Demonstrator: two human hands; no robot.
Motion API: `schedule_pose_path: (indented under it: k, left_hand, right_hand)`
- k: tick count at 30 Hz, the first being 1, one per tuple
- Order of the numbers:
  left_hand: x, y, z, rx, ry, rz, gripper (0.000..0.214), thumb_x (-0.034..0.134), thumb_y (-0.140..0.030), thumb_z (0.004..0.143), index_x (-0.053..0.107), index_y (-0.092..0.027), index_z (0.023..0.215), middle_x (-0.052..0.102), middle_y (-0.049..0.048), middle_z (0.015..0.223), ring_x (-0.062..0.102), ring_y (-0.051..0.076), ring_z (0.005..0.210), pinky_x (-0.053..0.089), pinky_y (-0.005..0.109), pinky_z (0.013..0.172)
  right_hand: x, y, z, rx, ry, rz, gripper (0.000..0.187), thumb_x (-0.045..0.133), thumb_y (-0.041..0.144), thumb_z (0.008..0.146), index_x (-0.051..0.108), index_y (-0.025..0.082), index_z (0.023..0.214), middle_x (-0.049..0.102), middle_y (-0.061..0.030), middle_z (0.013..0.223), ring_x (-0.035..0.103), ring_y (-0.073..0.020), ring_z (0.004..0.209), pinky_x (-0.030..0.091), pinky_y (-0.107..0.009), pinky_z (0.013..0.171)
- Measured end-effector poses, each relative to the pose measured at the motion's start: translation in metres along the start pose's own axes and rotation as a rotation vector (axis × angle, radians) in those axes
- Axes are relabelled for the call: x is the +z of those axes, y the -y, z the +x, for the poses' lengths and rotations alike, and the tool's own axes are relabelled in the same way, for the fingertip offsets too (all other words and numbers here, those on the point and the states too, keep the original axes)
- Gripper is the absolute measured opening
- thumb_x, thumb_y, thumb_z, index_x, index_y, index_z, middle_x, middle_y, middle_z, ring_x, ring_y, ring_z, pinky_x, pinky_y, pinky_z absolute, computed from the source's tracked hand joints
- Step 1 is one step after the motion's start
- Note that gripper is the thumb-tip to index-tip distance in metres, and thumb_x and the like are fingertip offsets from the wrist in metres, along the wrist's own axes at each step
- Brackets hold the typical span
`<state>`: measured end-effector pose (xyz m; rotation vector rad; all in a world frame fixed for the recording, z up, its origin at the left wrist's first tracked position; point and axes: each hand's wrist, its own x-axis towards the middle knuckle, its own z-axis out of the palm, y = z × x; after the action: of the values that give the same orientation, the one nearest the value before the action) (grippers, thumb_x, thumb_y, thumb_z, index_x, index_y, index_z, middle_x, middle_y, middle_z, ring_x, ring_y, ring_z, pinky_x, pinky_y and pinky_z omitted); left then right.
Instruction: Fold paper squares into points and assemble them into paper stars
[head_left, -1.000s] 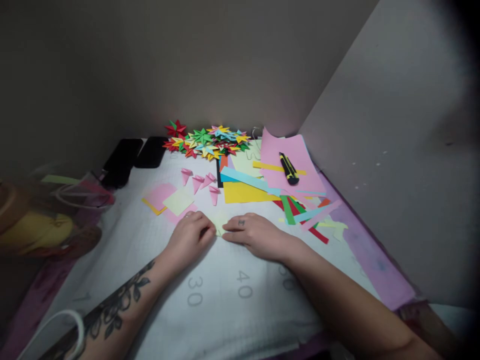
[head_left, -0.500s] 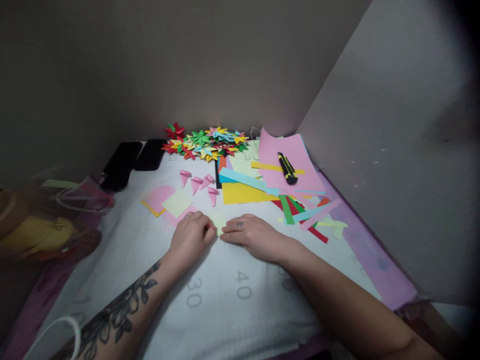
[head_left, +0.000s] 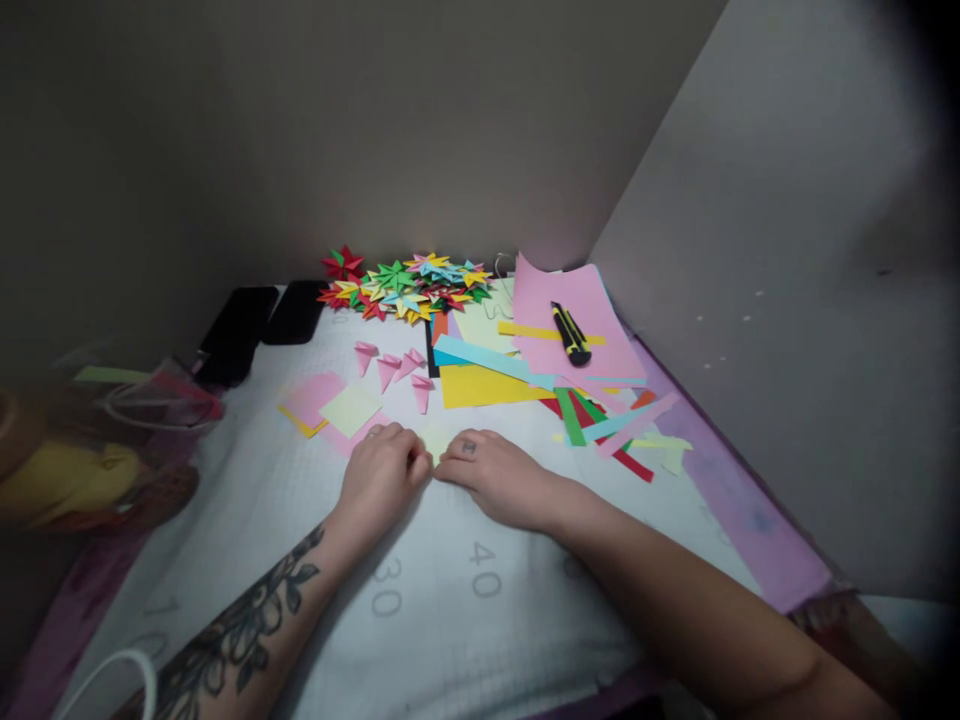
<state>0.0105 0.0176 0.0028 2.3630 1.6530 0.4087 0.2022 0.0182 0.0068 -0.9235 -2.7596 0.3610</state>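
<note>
A small pale yellow-green piece of paper (head_left: 435, 440) lies on the white gridded cover, partly hidden by my fingers. My left hand (head_left: 384, 470) is curled closed at its left side, thumb and fingertips on the paper. From the right, my right hand (head_left: 499, 480) pinches at the lower edge with fingers pressed together, its tips nearly meeting the left thumb. Just beyond lie several folded pink paper pieces (head_left: 387, 368). A pale yellow square (head_left: 350, 410) rests on pink paper squares (head_left: 311, 393) beside my left hand.
Several colourful folded paper stars (head_left: 405, 285) are heaped along the wall. A black and yellow utility knife (head_left: 571, 335) lies on pink sheets (head_left: 540, 295). Cut paper strips (head_left: 611, 425) spread at the right. Dark phone-like slabs (head_left: 296, 312) lie far left; another person's foot (head_left: 161, 495) is at left.
My right hand has shifted slightly left, its fingers drawing together at the paper's edge near the left thumb. My left hand stays in place. The view has turned a little.
</note>
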Motion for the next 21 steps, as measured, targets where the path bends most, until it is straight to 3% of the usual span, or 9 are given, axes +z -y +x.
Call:
schedule_pose_path:
  k: [9,15,21]
  left_hand:
    - [-0.006,0.015,-0.001,-0.001,0.046,-0.2,0.004,0.048,-0.015,0.079,0.05,-0.019,0.078,0.058,0.0022,0.077,0.052,0.019,0.075,0.04,0.033,0.07]
    - [-0.004,0.018,-0.004,0.019,0.0,-0.209,0.005,0.049,-0.018,0.08,0.053,-0.019,0.081,0.061,0.0029,0.079,0.053,0.02,0.077,0.041,0.034,0.071]
    - [-0.004,0.018,-0.006,0.03,-0.018,-0.217,0.007,0.05,-0.018,0.08,0.056,-0.02,0.083,0.062,0.0027,0.08,0.054,0.02,0.078,0.04,0.035,0.072]
  right_hand:
    - [0.011,0.01,0.008,0.088,0.022,-0.083,0.061,0.057,0.006,0.075,0.05,0.034,0.129,0.054,-0.0078,0.099,0.045,-0.0225,0.09,0.038,-0.035,0.075]
    - [0.011,0.002,0.001,0.036,-0.054,0.038,0.034,0.053,0.013,0.085,0.065,0.032,0.111,0.06,-0.0059,0.104,0.051,-0.0213,0.099,0.04,-0.037,0.081]
    - [0.011,-0.018,-0.01,-0.092,-0.203,0.097,0.027,0.051,0.006,0.082,0.069,0.021,0.095,0.065,-0.0059,0.114,0.053,-0.0208,0.11,0.043,-0.038,0.089]
